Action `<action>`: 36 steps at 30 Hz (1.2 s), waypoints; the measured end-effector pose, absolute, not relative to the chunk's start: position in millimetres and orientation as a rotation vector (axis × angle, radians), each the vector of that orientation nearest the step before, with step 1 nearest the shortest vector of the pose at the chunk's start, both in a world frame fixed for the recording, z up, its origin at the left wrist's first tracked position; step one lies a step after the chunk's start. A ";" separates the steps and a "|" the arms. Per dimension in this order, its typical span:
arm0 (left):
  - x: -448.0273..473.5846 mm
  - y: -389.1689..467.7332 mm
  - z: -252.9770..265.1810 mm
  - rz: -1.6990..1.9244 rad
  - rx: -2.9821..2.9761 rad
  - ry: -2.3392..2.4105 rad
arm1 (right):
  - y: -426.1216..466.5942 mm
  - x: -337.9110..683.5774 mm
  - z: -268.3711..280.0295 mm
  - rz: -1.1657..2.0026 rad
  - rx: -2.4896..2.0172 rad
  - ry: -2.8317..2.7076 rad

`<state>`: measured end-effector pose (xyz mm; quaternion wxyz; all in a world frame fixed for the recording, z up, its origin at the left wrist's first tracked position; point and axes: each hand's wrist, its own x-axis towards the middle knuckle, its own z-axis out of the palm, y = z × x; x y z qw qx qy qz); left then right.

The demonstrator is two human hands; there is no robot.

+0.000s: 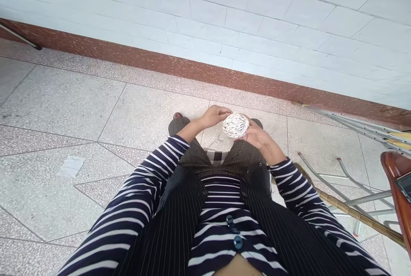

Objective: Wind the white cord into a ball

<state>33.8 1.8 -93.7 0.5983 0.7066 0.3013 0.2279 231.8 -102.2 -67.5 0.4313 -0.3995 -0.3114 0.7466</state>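
Observation:
A small round piece [235, 126], white with darker flecks and coiled or braided like woven cord, is held over my lap between my knees. My right hand [257, 136] grips its right edge, with the fingers partly hidden behind it. At its upper left edge is my left hand [215, 116], thumb and fingers drawn together in a pinch. Whatever lies between those fingertips is too small to make out.
A white paper scrap [71, 166] lies on the tiled floor to the left. To the right are metal tube legs [348, 177], a straw-like bundle [349, 208] and a brown wooden edge [395, 182]. A tiled wall [205, 15] runs ahead.

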 end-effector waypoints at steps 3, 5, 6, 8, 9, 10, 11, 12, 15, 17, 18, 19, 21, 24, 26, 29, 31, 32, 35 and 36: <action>31.0 -1.1 -99.6 0.468 1.505 0.637 | -97.2 238.2 -49.9 1.734 -0.966 -0.794; 26.4 -4.6 -101.1 0.451 1.467 0.623 | -91.3 245.7 -35.1 1.629 -1.005 -0.827; 23.8 -6.5 -101.6 0.447 1.458 0.634 | -87.5 250.2 -28.1 1.569 -1.039 -0.853; 19.1 -10.7 -102.0 0.429 1.466 0.661 | -78.4 259.8 -17.1 1.446 -1.120 -0.916; 17.5 -13.2 -101.5 0.408 1.486 0.661 | -73.0 264.2 -13.8 1.381 -1.164 -0.949; 16.5 -16.0 -100.2 0.383 1.512 0.649 | -67.2 268.0 -12.3 1.303 -1.214 -0.982; 16.4 -19.0 -97.8 0.355 1.541 0.627 | -61.2 270.8 -12.5 1.205 -1.275 -1.017; 17.0 -22.1 -94.2 0.325 1.572 0.597 | -55.5 272.3 -14.6 1.081 -1.350 -1.057; 22.3 -28.0 -77.0 0.273 1.644 0.526 | -44.1 268.8 -29.7 0.641 -1.627 -1.219; 26.6 -25.6 -63.2 0.284 1.687 0.523 | -44.8 261.4 -44.6 0.496 -1.788 -1.340; 28.3 -22.0 -56.8 0.308 1.711 0.539 | -47.9 257.1 -52.6 0.528 -1.840 -1.392; 29.4 -17.2 -51.2 0.341 1.740 0.568 | -52.5 253.0 -60.3 0.636 -1.863 -1.423; 29.8 -5.4 -43.5 0.403 1.830 0.644 | -64.5 246.1 -74.0 1.050 -1.811 -1.372; 26.9 10.5 -41.2 0.465 2.011 0.745 | -83.0 239.1 -86.3 1.673 -1.499 -1.047; 24.7 16.4 -45.4 0.480 2.081 0.769 | -91.6 235.7 -87.6 1.876 -1.272 -0.870; 23.9 18.6 -59.4 0.498 1.994 0.768 | -97.0 232.3 -78.8 1.944 -1.070 -0.767; 25.7 16.7 -72.3 0.523 1.820 0.753 | -96.1 231.4 -67.3 1.900 -1.014 -0.743; 27.2 14.9 -79.0 0.541 1.718 0.735 | -94.7 231.5 -60.6 1.870 -1.000 -0.744; 31.9 7.2 -95.1 0.604 1.464 0.635 | -88.6 233.5 -40.7 1.799 -0.994 -0.767; 32.6 4.3 -98.6 0.616 1.412 0.604 | -86.5 235.0 -35.0 1.778 -0.992 -0.769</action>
